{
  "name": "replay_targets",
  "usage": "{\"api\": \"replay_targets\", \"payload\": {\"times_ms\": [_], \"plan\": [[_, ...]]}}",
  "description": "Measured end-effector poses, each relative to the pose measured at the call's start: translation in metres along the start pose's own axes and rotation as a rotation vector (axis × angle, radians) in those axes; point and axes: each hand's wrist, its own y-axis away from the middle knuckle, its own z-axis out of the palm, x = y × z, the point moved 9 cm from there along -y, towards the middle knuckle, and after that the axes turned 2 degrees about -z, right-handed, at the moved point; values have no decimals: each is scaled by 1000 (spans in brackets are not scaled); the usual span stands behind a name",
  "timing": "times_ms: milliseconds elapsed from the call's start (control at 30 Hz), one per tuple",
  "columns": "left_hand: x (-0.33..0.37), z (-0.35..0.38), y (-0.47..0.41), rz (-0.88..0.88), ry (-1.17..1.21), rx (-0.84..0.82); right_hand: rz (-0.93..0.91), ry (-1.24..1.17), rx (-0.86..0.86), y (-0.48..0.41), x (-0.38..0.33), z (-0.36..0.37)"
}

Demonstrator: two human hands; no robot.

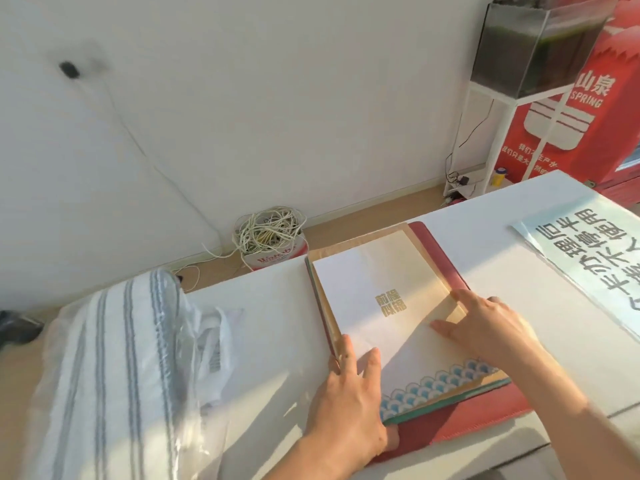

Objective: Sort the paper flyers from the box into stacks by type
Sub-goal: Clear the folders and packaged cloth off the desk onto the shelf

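A stack of paper flyers (381, 292) lies on a red folder-like base (485, 417) in the middle of the white table (270, 306). The top sheet is white with gold characters and a blue wave border at its near edge. Tan sheets show beneath it. My left hand (349, 400) rests with straight fingers on the stack's near left corner. My right hand (488, 327) lies flat on the stack's right side, fingers touching the paper's edge.
A striped white cloth in clear plastic (114, 375) covers the table's left part. A pale blue sign with large dark characters (588, 251) lies at the right. On the floor beyond stand a box of tangled cord (268, 237), a white rack with an aquarium (530, 46), and a red banner (585, 109).
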Motion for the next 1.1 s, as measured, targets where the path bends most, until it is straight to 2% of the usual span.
{"api": "replay_targets", "payload": {"times_ms": [167, 233, 300, 367, 433, 500, 533, 600, 667, 700, 767, 833, 933, 1100], "plan": [[-43, 10, 41, -72, 7, -71, -52, -17, -20, 25, -40, 30], [-52, 8, 55, -32, 11, -51, -28, 16, -28, 37, -47, 37], [-67, -4, 70, 5, 52, 16, 6, 112, 38, 57, -62, 33], [-95, -29, 90, 12, 105, 227, -74, 126, 161, 86, -102, 21], [-137, -70, 128, -6, 54, 637, -270, -78, 174, 120, -163, 23], [-203, -89, 165, -132, 14, 899, -436, -382, 25, 152, -227, 48], [-243, -89, 175, -241, 10, 929, -488, -478, -83, 165, -256, 65], [-313, -77, 184, -468, 42, 827, -522, -581, -280, 182, -306, 102], [-356, -54, 181, -596, 259, 647, -461, -600, -414, 186, -337, 135], [-366, -41, 177, -631, 372, 551, -428, -577, -433, 185, -346, 145], [-375, -30, 171, -656, 524, 475, -369, -526, -382, 177, -356, 155], [-386, -28, 167, -676, 754, 487, -314, -510, -318, 170, -360, 155], [-395, -24, 154, -568, 1099, 489, -260, -543, -320, 164, -359, 154], [-353, -82, 171, -410, 1071, 691, -388, -624, -171, 171, -346, 99]]}}
